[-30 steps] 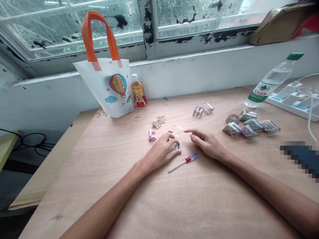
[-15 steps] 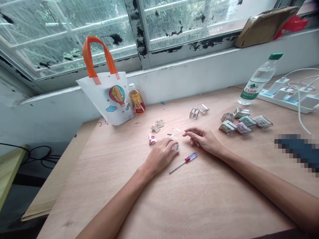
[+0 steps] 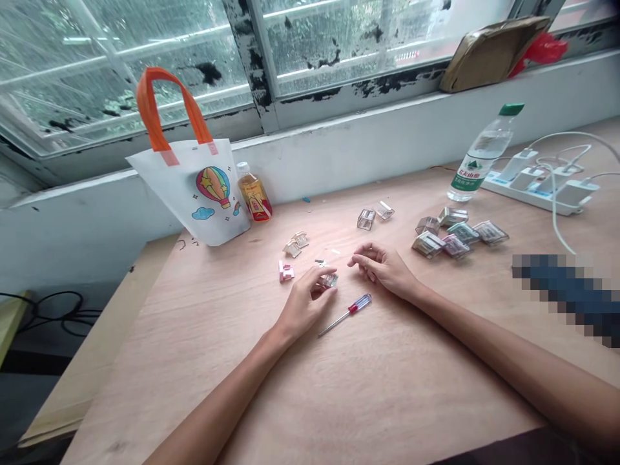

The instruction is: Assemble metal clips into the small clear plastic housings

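Note:
My left hand (image 3: pixel 307 298) rests on the table with thumb and fingers apart around a small clear plastic piece (image 3: pixel 329 281), which looks like part of a pencil sharpener. Whether the fingertips touch it is hard to tell. To the right, my right hand (image 3: pixel 380 265) is closed, its thumb and index fingertips drawn together; anything between them is too small to name. A screwdriver (image 3: pixel 359 303) with a clear, red-collared handle lies in front of both hands. Left of my left hand stands a pink plastic piece (image 3: pixel 285 272). Beyond it are beige plastic pieces (image 3: pixel 296 244). A small dark strip (image 3: pixel 319 261) lies behind my left fingers.
Clear plastic cases (image 3: pixel 367 219) lie toward the back, and several tinted ones (image 3: pixel 456 246) are clustered right. A water bottle (image 3: pixel 477 158), power strip (image 3: pixel 533 190), white bag (image 3: pixel 184 194) and amber drink bottle (image 3: pixel 256 194) stand along the wall. A pixelated dark object (image 3: pixel 566 290) lies far right.
The view has shifted slightly to the right. My left thumb and fingers have spread, uncovering more of the clear piece. My right index finger has curled in toward the thumb.

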`<move>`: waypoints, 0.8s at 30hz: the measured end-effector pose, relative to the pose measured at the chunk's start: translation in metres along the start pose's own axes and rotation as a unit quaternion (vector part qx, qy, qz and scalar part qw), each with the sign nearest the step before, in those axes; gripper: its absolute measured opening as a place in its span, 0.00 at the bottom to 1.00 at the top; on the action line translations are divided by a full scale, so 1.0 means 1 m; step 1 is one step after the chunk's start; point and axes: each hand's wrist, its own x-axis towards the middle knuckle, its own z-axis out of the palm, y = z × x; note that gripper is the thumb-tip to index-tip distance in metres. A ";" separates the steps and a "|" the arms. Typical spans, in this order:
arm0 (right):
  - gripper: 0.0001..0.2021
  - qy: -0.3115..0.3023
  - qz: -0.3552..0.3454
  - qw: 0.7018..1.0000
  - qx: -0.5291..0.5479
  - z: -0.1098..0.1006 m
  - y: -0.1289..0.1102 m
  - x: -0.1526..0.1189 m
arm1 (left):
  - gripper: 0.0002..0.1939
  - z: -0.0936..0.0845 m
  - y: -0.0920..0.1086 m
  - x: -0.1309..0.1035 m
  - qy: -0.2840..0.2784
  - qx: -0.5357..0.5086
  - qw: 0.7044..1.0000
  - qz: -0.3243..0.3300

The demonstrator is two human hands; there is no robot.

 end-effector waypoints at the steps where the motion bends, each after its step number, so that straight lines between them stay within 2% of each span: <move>1: 0.15 -0.002 0.001 1.000 -0.002 0.000 0.000 0.000 | 0.16 -0.001 -0.001 0.000 -0.001 -0.008 1.000 -0.004; 6: 0.16 0.010 -0.013 1.000 -0.021 -0.002 -0.001 0.001 | 0.20 -0.001 -0.002 0.001 0.002 -0.025 0.999 -0.023; 12: 0.19 0.011 0.000 1.000 -0.021 -0.002 0.001 0.002 | 0.17 -0.003 0.000 0.002 0.022 -0.039 0.998 -0.050; 18: 0.19 0.002 0.001 0.999 -0.037 -0.002 0.000 0.002 | 0.12 -0.002 -0.004 0.002 0.042 -0.041 0.998 -0.035; 24: 0.20 0.006 0.003 1.000 -0.030 -0.001 -0.002 0.003 | 0.12 -0.004 -0.006 0.003 0.058 -0.060 0.995 -0.053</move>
